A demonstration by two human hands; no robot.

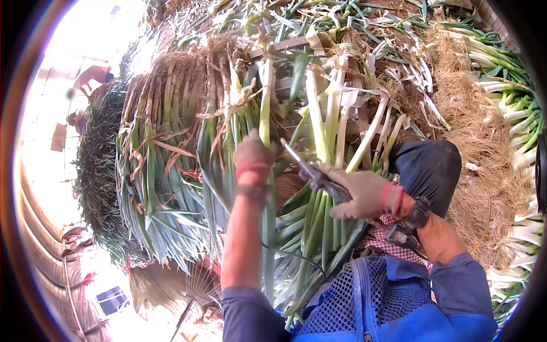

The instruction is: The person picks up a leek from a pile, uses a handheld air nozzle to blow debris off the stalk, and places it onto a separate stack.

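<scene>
My left hand (pixel 253 155), in a dirty work glove, is closed around a long green onion (pixel 266 102). Its pale stem points away from me and its leaves hang down below my fist. In my gloved right hand (pixel 367 192) is a dark air blow gun (pixel 321 179), its thin nozzle aimed left toward the held onion. Just beyond the gun lie several peeled green onions (pixel 318 117) with whitish stems, their leaves running under my right hand toward my lap. A thin dark hose (pixel 296 255) curves below them.
A thick pile of unpeeled green onions (pixel 162 119) with brown roots stands on the left. Stripped skins and leaf scraps (pixel 393 57) litter the far side. Along the right, a mat of roots (pixel 470 137) borders rows of white-stemmed onions (pixel 515 117). My bent knee (pixel 430 171) sits right of centre.
</scene>
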